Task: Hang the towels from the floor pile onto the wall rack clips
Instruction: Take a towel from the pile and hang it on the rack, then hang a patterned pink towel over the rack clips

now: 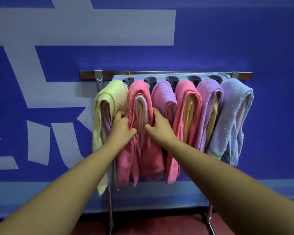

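Basically our left hand [121, 127] and right hand [159, 127] both grip the pink towel [137, 91], probably seating it on the rack [159, 76].

We see blue wall [227, 39] filling frame, pale lettering [92, 26] upper left; red floor [159, 224], chrome leg [111, 209] bottom centre.
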`<state>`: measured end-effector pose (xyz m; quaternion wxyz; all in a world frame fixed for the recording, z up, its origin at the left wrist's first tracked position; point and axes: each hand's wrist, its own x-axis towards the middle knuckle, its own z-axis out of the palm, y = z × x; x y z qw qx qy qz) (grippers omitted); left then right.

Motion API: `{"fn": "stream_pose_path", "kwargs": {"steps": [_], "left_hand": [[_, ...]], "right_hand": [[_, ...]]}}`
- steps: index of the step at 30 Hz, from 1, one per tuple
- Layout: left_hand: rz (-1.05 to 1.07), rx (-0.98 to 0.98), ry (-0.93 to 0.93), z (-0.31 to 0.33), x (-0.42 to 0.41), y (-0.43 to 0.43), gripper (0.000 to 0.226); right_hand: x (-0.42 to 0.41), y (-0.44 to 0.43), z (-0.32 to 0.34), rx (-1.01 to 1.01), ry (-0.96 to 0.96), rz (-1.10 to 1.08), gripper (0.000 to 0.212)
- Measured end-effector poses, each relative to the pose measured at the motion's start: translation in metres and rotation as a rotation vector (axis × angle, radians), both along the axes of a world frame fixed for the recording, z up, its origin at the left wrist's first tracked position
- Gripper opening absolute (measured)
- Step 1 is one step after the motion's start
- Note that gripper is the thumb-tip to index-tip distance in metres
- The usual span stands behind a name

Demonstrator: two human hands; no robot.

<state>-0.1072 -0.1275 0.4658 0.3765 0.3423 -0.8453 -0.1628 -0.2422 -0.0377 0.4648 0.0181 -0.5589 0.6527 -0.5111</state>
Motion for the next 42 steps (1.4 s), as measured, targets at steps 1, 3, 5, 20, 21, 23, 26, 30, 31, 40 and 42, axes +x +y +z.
{"fn": "stream_pose_path", "kwargs": {"steps": [1, 3, 5, 20, 21, 23, 26, 30, 31, 40, 42], "left_hand": [[-0.001, 0.01, 0.031, -0.001, 0.001, 0.001, 0.037], [-0.024, 0.06, 0.089, -0.002, 0.003, 0.007, 0.053], [-0.009, 0.124, 0.088, -0.005, 0.004, 0.011, 0.067], [-0.032, 0.365, -0.281, -0.104, 0.028, 0.028, 0.042], [-0.036, 0.379, -0.314, -0.114, 0.033, 0.03, 0.039], [-0.057, 0.396, -0.36, -0.133, 0.042, 0.036, 0.036], [-0.069, 0.437, -0.44, -0.169, 0.056, 0.043, 0.039], [-0.053, 0.55, -0.582, -0.229, 0.073, 0.057, 0.039], [-0.057, 0.581, -0.595, -0.244, 0.077, 0.061, 0.039], [0.016, 0.823, -0.668, -0.394, 0.133, 0.093, 0.01], [0.044, 0.893, -0.685, -0.433, 0.146, 0.101, 0.009]], "right_hand": [[-0.001, 0.0, -0.002, 0.016, 0.049, -0.018, 0.05], [0.0, -0.001, -0.008, 0.045, 0.151, -0.056, 0.051], [0.001, -0.001, -0.015, 0.046, 0.191, -0.069, 0.054], [0.016, 0.033, -0.1, 0.285, 0.085, 0.05, 0.062], [0.017, 0.04, -0.112, 0.323, 0.116, 0.039, 0.054], [0.019, 0.055, -0.14, 0.434, 0.153, 0.013, 0.042], [0.018, 0.078, -0.186, 0.599, 0.182, -0.031, 0.042], [0.02, 0.104, -0.244, 0.755, 0.103, -0.099, 0.051], [0.022, 0.109, -0.258, 0.787, 0.092, -0.103, 0.05], [0.065, 0.139, -0.405, 1.008, -0.015, -0.015, 0.052], [0.08, 0.142, -0.442, 1.088, -0.047, 0.044, 0.052]]}}
